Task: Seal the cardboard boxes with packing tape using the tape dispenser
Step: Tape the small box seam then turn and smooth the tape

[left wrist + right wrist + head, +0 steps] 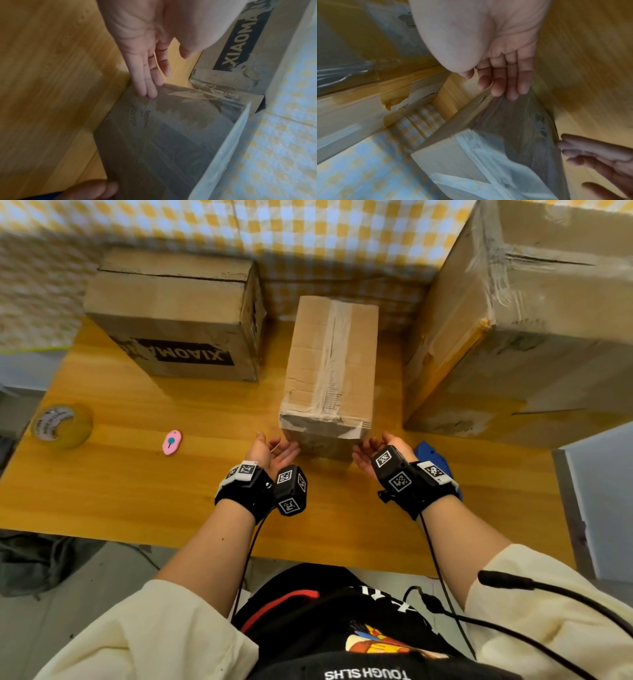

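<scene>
Head view: middle box (330, 364) was flanked at its near end by left hand (270, 451) and right hand (371, 453), fingers straight, nothing gripped, likely for repositioning.

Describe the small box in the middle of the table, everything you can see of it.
The small box is plain brown cardboard, long and narrow, lying flat on the wooden table between two bigger boxes. A strip of clear tape runs along its top seam and folds down over the near end, where it looks wrinkled. Faint dark print shows on the near end face. The left hand and right hand flank that near end, straight fingers touching its lower corners.
</scene>
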